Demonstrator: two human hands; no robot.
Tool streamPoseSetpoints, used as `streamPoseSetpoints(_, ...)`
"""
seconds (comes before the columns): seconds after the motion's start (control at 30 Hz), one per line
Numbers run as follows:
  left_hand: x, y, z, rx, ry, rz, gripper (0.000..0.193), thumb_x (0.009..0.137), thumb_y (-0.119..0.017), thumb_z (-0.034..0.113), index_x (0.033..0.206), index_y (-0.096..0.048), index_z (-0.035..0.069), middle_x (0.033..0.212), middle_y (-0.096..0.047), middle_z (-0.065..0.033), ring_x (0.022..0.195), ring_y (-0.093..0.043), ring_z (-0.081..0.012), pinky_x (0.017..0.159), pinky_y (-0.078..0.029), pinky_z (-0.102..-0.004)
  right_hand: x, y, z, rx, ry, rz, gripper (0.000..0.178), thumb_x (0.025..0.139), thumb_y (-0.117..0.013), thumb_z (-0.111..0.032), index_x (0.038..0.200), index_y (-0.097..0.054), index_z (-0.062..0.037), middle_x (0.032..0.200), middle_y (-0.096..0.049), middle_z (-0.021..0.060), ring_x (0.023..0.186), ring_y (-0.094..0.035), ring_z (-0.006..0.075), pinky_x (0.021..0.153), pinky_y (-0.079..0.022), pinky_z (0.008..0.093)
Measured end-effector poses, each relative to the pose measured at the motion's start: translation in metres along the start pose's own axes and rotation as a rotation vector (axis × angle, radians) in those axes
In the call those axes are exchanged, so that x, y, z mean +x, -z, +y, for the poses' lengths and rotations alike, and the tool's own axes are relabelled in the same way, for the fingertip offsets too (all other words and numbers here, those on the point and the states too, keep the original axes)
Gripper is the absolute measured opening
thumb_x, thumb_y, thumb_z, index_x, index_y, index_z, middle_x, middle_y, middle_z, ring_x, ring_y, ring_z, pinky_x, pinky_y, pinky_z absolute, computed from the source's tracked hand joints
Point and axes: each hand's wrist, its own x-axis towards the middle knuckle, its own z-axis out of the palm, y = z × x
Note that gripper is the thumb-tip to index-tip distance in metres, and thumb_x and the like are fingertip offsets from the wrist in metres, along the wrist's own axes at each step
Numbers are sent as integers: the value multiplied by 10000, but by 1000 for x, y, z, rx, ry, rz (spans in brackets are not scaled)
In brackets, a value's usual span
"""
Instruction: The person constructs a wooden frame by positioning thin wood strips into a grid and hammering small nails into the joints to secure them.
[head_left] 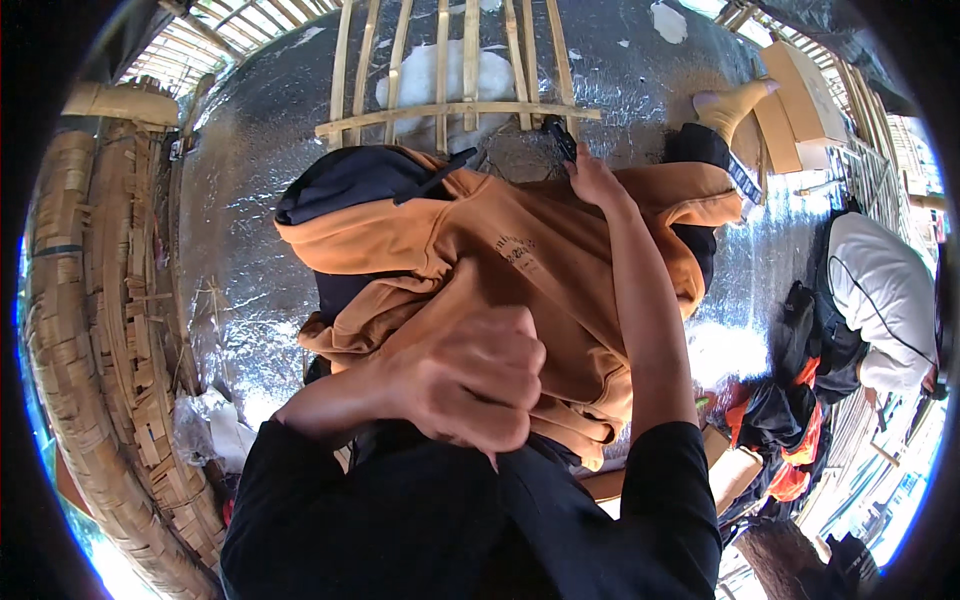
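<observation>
An orange hooded sweatshirt (520,250) with a dark hood lining (350,185) is spread in front of me, creased, with small print on its chest. My left hand (470,380) is closed in a fist above its lower part, close to the camera; what the fingers hold, if anything, is hidden. Stretched forward past the sweatshirt's far edge, my right hand (597,180) is closed on a small black elongated object (562,140). That object lies beside a bamboo slat frame (460,108), and its exact kind does not show.
Shiny foil-like sheeting (250,150) covers the floor. Woven bamboo rolls (85,300) line the left side. A bare foot (735,108) and cardboard boxes (800,95) are at the far right. Nearer on the right, a person in a white top (880,280) sits by black and orange clothing (795,425).
</observation>
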Motion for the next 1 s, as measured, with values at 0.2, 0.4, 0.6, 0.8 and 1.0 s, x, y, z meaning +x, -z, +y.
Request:
streamPoseSetpoints(0.2, 27, 13, -1, -45, -26, 110, 445, 887, -664, 452, 666, -515, 95, 669, -445, -19, 585, -467, -197, 585, -361, -352, -8, -7, -17, -61, 14, 49, 494, 1007, -494, -244, 1372, -362, 62, 1142, -602, 401, 1130, -567, 551, 962, -463, 599)
streamPoseSetpoints(0.4, 69, -30, -11, -508, -147, 192, 441, 916, -669, 402, 674, -516, 66, 641, -454, -33, 543, -461, -206, 551, -357, -365, 6, 3, 18, -75, 40, 73, 515, 1017, -487, -256, 1407, -357, 53, 1159, -628, 356, 1136, -585, 524, 958, -478, 579)
streamPoseSetpoints(0.6, 83, -59, 50, -1436, 261, 500, 457, 984, -612, 348, 663, -488, 48, 610, -430, -41, 506, -409, -183, 492, -322, -350, 0, -9, 7, -20, 29, 43, 493, 1026, -480, -259, 1392, -377, 55, 1144, -622, 375, 1118, -593, 527, 952, -489, 572)
streamPoseSetpoints(0.8, 84, -75, 60, -1732, 277, 635, 490, 1044, -557, 314, 654, -459, 35, 588, -411, -47, 479, -360, -163, 449, -289, -338, -6, -4, -7, 31, 28, 41, 468, 1009, -523, -248, 1340, -398, 60, 1148, -600, 396, 1102, -581, 543, 960, -470, 573)
streamPoseSetpoints(1.0, 68, -68, 48, -1585, 372, 519, 510, 1063, -486, 372, 666, -418, 59, 606, -388, -57, 508, -341, -176, 497, -287, -353, 1, 1, -4, -22, 47, 55, 499, 1012, -519, -263, 1357, -358, 59, 1132, -610, 390, 1085, -586, 550, 946, -477, 579)
